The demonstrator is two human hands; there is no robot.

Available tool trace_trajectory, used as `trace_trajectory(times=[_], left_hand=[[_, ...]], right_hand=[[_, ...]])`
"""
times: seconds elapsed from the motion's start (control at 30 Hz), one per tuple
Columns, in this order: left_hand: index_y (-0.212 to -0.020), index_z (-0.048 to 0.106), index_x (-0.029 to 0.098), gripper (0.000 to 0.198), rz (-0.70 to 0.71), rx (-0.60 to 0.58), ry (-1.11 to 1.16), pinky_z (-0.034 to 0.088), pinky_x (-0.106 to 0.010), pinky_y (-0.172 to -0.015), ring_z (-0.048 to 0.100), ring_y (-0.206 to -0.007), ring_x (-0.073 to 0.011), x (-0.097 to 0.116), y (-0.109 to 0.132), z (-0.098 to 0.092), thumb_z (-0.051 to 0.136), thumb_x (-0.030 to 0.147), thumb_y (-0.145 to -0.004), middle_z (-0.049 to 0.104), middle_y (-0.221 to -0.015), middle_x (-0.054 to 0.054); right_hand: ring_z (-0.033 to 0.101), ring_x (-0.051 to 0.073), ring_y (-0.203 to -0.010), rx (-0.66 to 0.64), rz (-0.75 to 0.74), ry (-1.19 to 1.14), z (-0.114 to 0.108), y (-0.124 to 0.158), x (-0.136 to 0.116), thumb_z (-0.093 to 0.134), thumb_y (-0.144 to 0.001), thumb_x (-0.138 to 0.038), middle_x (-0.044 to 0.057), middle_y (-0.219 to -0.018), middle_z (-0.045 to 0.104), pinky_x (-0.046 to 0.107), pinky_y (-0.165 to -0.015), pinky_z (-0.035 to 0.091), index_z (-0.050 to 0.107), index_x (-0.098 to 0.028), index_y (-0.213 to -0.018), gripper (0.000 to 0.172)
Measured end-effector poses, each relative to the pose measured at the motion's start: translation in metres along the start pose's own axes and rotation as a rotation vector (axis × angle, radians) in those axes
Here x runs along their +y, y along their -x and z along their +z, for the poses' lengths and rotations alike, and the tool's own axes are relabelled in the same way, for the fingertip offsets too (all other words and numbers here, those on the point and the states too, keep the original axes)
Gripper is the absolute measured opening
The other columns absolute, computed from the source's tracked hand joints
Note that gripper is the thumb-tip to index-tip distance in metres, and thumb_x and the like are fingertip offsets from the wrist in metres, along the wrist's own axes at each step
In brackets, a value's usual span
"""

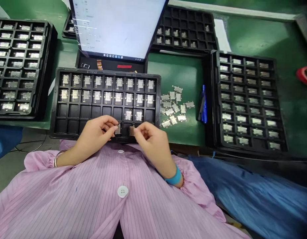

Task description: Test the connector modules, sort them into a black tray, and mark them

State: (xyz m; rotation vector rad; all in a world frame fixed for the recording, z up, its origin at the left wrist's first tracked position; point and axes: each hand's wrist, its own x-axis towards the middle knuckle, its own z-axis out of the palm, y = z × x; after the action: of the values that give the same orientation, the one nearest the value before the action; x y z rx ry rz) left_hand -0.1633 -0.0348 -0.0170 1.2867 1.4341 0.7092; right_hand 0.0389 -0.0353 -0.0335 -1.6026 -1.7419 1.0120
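Note:
A black compartment tray (pixel 76 116) lies in front of me, its two far rows filled with small silver modules (pixel 108 97). Two more modules (pixel 133 115) sit in the third row. Over the nearest row, my left hand (pixel 97 132) pinches one small silver module (pixel 117 129) between thumb and fingertips. My right hand (pixel 153 142) is closed on a second small module (pixel 132 130), brownish on its visible side, a little to the right. Fingertips partly cover both pieces. To the right of the tray, several loose modules (pixel 175 108) lie on the green table.
Stacked black trays of modules stand at the left (pixel 47 66) and right (pixel 280 99). Another tray (pixel 193 23) is at the back. A screen (pixel 118 26) rises behind my tray. A blue-handled tool (pixel 204 104) lies beside the right stack. A red object (pixel 304 76) is far right.

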Motion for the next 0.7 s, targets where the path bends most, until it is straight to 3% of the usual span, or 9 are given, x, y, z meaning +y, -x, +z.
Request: trace_trajectory(times=[0.13,0.23,0.37,0.5,0.7], left_hand=[[-0.091,0.066,0.021,0.011,0.153,0.022,-0.436,0.047,-0.030,-0.066,0.060,-0.070,-0.0162,-0.003,-0.001,0.004,0.059,0.029,-0.088,0.067,-0.079,-0.001],[-0.088,0.064,0.020,0.010,0.219,0.048,-0.624,0.045,-0.032,-0.069,0.060,-0.079,-0.0188,0.001,-0.004,0.006,0.058,0.027,-0.089,0.063,-0.085,-0.003],[-0.097,0.062,0.019,0.013,0.316,0.077,-0.698,0.046,-0.033,-0.073,0.060,-0.089,-0.0213,0.013,-0.018,0.017,0.057,0.028,-0.091,0.061,-0.098,-0.006],[-0.112,0.060,0.016,0.026,0.251,0.017,-0.826,0.046,-0.032,-0.065,0.062,-0.085,-0.0230,0.023,-0.036,0.030,0.061,0.030,-0.090,0.057,-0.111,-0.011],[-0.104,0.058,0.015,0.021,0.246,0.024,-0.781,0.047,-0.033,-0.067,0.062,-0.086,-0.0227,0.023,-0.041,0.033,0.064,0.025,-0.087,0.055,-0.114,-0.011]], right_hand=[[0.049,0.013,-0.052,0.016,-0.035,0.193,0.004,-0.005,0.001,0.063,-0.087,-0.033,-0.003,-0.056,0.054,0.027,-0.053,0.032,0.052,-0.021,-0.066,0.026],[0.055,0.018,-0.066,0.137,-0.123,0.286,-0.004,-0.015,0.006,0.059,-0.089,-0.029,0.002,-0.071,0.059,0.031,-0.061,0.039,0.059,-0.021,-0.078,0.014],[0.057,0.026,-0.089,0.164,-0.230,0.356,-0.009,-0.032,0.013,0.052,-0.091,-0.020,0.011,-0.097,0.059,0.039,-0.075,0.046,0.065,-0.019,-0.097,0.014],[0.057,0.027,-0.091,0.108,-0.237,0.354,-0.008,-0.038,0.012,0.053,-0.089,-0.018,0.011,-0.096,0.056,0.041,-0.077,0.048,0.062,-0.019,-0.091,0.010],[0.057,0.023,-0.086,0.088,-0.244,0.252,-0.009,-0.034,0.013,0.053,-0.085,-0.013,0.007,-0.092,0.058,0.037,-0.074,0.045,0.053,-0.022,-0.088,0.009]])
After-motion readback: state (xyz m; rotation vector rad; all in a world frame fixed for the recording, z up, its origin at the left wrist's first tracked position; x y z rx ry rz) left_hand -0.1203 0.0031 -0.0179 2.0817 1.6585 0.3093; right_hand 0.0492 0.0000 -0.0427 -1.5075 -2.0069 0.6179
